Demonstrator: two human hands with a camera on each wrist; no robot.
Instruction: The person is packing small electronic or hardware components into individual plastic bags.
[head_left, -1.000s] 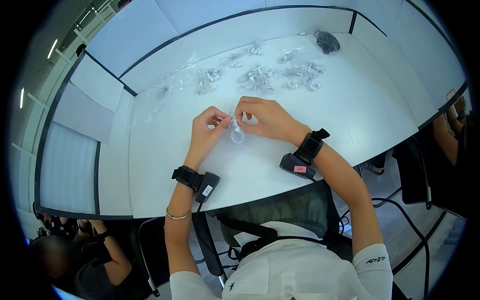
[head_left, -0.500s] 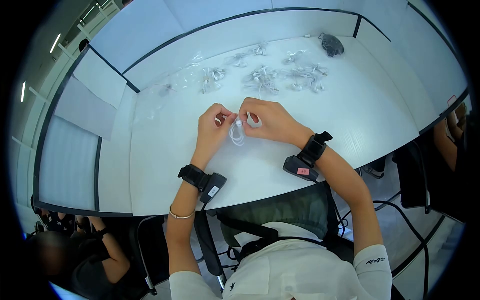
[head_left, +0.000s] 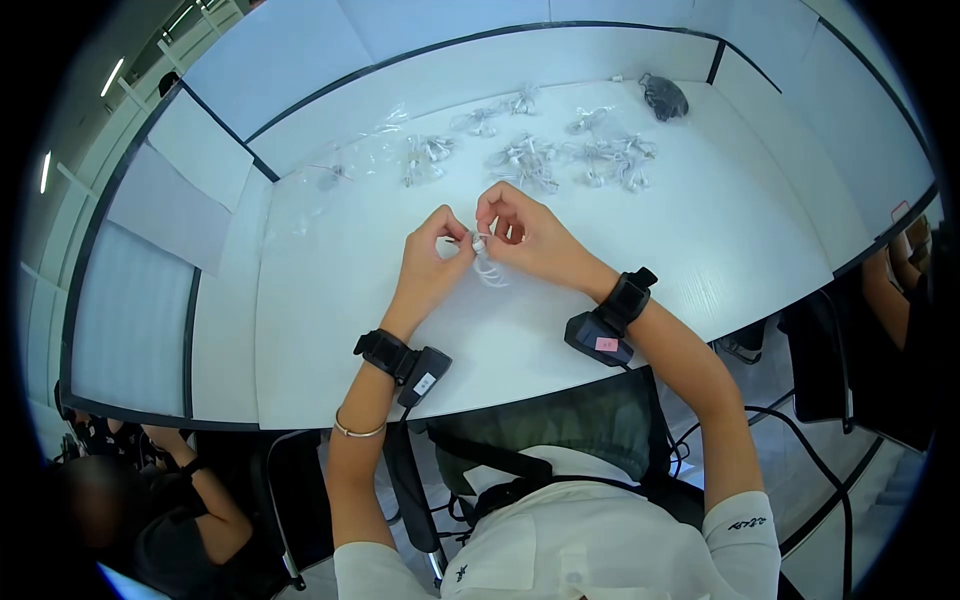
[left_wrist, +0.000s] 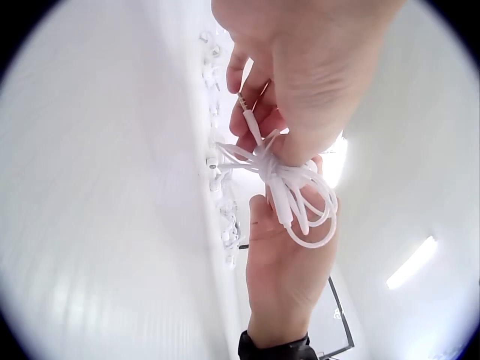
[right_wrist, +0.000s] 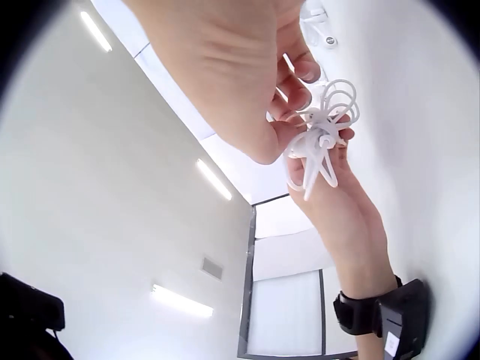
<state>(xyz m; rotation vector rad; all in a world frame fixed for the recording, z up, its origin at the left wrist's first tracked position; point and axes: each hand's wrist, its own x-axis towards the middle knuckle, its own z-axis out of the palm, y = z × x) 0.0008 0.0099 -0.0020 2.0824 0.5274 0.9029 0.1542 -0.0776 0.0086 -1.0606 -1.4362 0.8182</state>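
Note:
Above the table, both hands hold a coiled bundle of white wired earphones [head_left: 488, 268] between their fingertips. My left hand [head_left: 430, 262] pinches the bundle from the left with thumb and fingers. From the other side, my right hand [head_left: 545, 240] pinches its upper part. In the left wrist view the cable is wound around the middle of the bundle, and loops hang below. A metal-tipped audio plug [left_wrist: 250, 118] sticks out by the left fingers. The right wrist view shows loops [right_wrist: 341, 97] fanning out from the tied middle; the right fingertips are partly hidden.
Several white cable bundles [head_left: 525, 160] in clear plastic lie across the back of the white table [head_left: 330, 340]. Clear plastic bags [head_left: 335, 178] lie at the back left, a dark pouch [head_left: 663, 98] at the back right. Low partitions [head_left: 480, 62] enclose the table's back and sides.
The bundle has shifted slightly right in the head view, and its hanging loops have turned and swung rightward. The right fingers have lifted and changed their hold; both hands stay close together.

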